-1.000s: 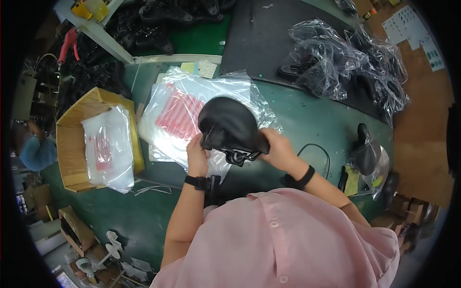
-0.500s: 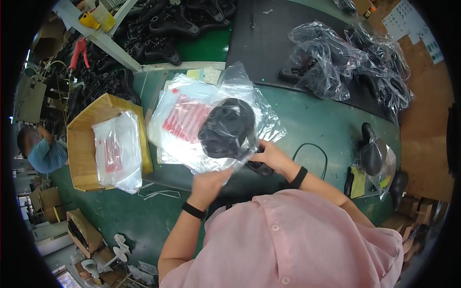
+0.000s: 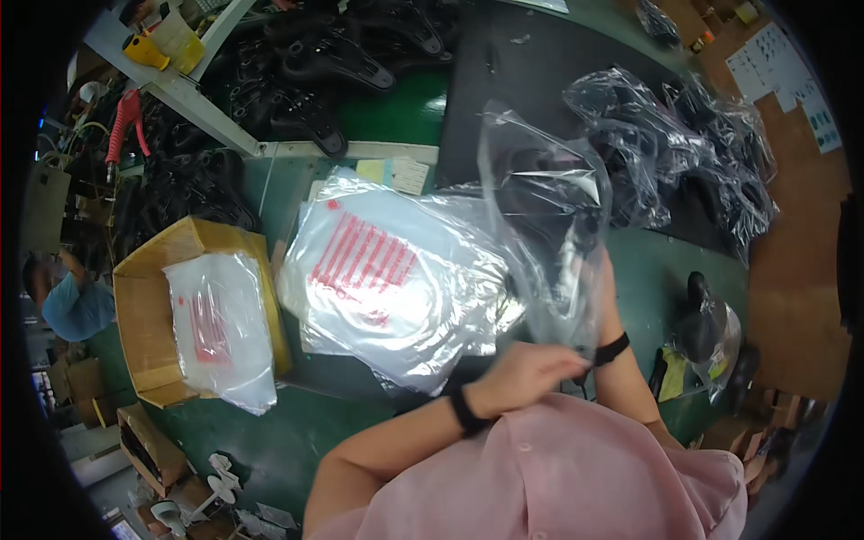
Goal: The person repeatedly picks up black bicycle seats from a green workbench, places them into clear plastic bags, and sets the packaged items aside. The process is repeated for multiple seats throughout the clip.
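A dark bicycle saddle (image 3: 551,200) shows through a clear plastic bag (image 3: 553,310), tilted over the right side of the bag stack. My left hand (image 3: 538,373) has its fingers pinched on the bag's near end. At the bag's right edge, my right hand (image 3: 605,283) grips the bagged saddle; its fingers are partly hidden by the glossy film and blurred. Just left of it lies a stack of clear plastic bags (image 3: 378,279) with red print.
A yellow box (image 3: 148,324) at the left holds more printed bags. Bagged saddles (image 3: 643,144) lie on a black mat (image 3: 504,72) at the back right. Bare saddles (image 3: 333,58) are heaped at the back left. Another saddle (image 3: 697,333) sits at the right edge.
Both hands have moved right with the bagged saddle, off the middle of the stack toward the black mat. The saddle has turned and the red print beneath is uncovered.
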`<control>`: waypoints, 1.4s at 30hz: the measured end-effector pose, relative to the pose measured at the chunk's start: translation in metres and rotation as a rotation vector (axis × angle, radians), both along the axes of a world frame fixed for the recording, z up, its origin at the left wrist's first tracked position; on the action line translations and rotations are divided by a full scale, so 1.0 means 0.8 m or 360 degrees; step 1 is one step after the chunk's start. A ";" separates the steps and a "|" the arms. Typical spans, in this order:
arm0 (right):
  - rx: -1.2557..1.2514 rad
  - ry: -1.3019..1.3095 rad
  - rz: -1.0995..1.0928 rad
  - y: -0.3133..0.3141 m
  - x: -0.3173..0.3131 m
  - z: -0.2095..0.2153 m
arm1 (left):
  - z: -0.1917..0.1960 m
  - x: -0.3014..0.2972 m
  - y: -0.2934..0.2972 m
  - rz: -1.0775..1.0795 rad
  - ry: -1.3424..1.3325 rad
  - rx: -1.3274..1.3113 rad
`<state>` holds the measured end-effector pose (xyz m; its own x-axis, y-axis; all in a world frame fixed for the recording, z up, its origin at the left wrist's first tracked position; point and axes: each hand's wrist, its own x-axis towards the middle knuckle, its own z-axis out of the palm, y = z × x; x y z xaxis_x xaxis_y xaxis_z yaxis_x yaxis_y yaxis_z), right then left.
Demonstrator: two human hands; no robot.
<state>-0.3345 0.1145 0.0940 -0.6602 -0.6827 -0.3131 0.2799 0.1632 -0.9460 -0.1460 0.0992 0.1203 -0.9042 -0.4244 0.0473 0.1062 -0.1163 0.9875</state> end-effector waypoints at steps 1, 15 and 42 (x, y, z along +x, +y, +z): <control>0.0010 0.0086 -0.0100 -0.009 -0.003 0.008 | 0.001 -0.012 -0.002 -0.0177 0.0094 0.0144; -0.0256 0.1368 0.0525 -0.405 -0.031 0.021 | -0.156 0.117 -0.044 0.0256 -0.0941 -0.1297; -0.0273 0.0032 0.0954 0.022 0.026 0.058 | -0.108 0.135 -0.047 0.0733 -0.0592 0.0518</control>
